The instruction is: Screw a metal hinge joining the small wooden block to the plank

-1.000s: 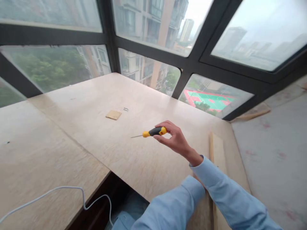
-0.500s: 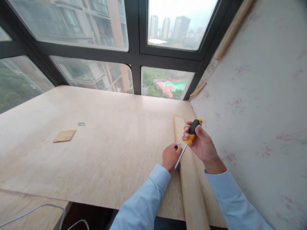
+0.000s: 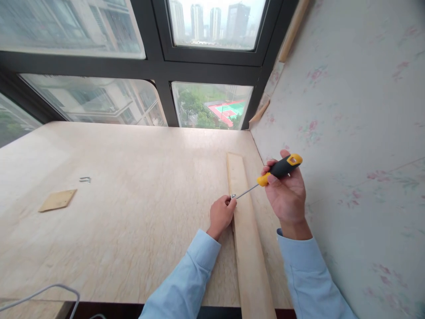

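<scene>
Two hands are at work over the right end of the big plywood board [image 3: 133,221], both in light blue sleeves. The right hand [image 3: 287,195] is wrapped around the black and yellow handle of a single screwdriver [image 3: 264,179]. The fingers are closed about the handle, which is raised just beside the flowered wallpaper wall [image 3: 358,133]. The thin shaft slants down and to the left.

The shaft's tip meets one small silver fastener [image 3: 233,196], which the left hand [image 3: 221,215] pinches between thumb and fingertips, the rest of the hand curled into a loose fist. That fastener sits right at the left edge of the wooden batten [image 3: 247,257]. This one long pale strip lies flat on the board and runs from the near edge towards the window [image 3: 212,104], parallel to the wall and close to it.

Well apart, far over on the left of the board, lies one small square offcut of plywood [image 3: 57,200]. Just beyond it are a few tiny metal bits [image 3: 85,179], too small to count surely. One white cable [image 3: 49,291] loops across the near left corner.
</scene>
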A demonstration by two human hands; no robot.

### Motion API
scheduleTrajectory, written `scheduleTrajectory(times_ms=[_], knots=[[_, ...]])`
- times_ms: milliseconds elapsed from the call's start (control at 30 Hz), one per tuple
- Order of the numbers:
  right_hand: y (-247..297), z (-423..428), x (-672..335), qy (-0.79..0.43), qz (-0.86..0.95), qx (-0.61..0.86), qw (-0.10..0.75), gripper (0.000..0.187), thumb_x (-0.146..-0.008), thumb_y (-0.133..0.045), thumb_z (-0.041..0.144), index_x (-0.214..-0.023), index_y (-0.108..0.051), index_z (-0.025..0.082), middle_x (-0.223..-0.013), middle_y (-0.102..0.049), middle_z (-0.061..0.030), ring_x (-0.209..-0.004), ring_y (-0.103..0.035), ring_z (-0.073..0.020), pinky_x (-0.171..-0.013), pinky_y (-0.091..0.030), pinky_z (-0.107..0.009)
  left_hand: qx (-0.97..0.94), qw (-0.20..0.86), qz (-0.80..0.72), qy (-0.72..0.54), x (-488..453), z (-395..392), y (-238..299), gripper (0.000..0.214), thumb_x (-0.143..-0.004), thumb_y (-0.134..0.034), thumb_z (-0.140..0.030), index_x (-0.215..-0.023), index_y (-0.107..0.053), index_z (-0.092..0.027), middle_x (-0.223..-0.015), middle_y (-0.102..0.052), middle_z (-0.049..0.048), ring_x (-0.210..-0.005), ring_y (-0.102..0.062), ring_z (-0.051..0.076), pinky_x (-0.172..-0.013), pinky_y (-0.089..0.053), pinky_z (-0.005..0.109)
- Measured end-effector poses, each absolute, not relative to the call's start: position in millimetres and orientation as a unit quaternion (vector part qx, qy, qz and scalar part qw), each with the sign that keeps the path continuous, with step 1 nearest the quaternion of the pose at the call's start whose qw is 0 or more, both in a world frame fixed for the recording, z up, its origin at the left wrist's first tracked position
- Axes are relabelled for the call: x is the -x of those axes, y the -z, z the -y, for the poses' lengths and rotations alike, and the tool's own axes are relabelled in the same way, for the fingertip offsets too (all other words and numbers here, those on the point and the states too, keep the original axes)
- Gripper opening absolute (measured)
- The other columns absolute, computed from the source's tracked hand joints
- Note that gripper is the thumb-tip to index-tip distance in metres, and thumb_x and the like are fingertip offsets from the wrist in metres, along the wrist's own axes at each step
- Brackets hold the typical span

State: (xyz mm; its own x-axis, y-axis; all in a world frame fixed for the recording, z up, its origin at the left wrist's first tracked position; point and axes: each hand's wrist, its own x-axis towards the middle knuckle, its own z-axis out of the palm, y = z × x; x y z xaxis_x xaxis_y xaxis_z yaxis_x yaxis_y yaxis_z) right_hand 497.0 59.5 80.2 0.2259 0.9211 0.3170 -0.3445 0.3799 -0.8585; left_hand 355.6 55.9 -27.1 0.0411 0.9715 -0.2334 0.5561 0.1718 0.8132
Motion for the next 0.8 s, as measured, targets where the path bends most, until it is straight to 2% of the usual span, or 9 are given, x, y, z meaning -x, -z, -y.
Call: scheduleTrajectory(times_ms=[167, 367, 800], knots=[[-68.1, -62.9, -492.5, -0.386, 0.493, 0.335, 0.704, 0.057, -0.078, -0.076, 0.024, -0.129, -0.055, 0.040, -0.108, -0.063, 0.0014, -0.096, -0.063, -0.0162, -0.098, -0.051, -0.041, -0.591, 0.420, -0.644, -0.244, -354.9, -56.2, 24.0, 0.028, -0.092, -0.048, -0.033, -0.085, -0.070, -0.018, -0.080, -0.071, 0.0029, -0.068, -0.061, 0.015, -0.060, -0.034, 0.024], [-52.2, -65.4, -490.8, -0.359, 0.520, 0.363, 0.684, 0.056, -0.082, -0.073, 0.028, -0.133, -0.051, 0.037, -0.112, -0.063, -0.0018, -0.098, -0.065, -0.0190, -0.097, -0.053, -0.045, -0.588, 0.425, -0.643, -0.245, -354.2, -55.5, 20.6, 0.028, -0.092, -0.048, -0.033, -0.085, -0.071, -0.019, -0.079, -0.071, 0.0033, -0.068, -0.062, 0.016, -0.060, -0.035, 0.024], [-46.8, -66.4, -490.8, -0.370, 0.520, 0.359, 0.681, 0.055, -0.082, -0.074, 0.023, -0.131, -0.053, 0.035, -0.111, -0.064, -0.0013, -0.098, -0.065, -0.0178, -0.098, -0.053, -0.045, -0.581, 0.432, -0.646, -0.243, -353.8, -55.4, 19.1, 0.028, -0.091, -0.048, -0.033, -0.088, -0.072, -0.019, -0.081, -0.071, 0.0040, -0.067, -0.062, 0.016, -0.058, -0.037, 0.024]])
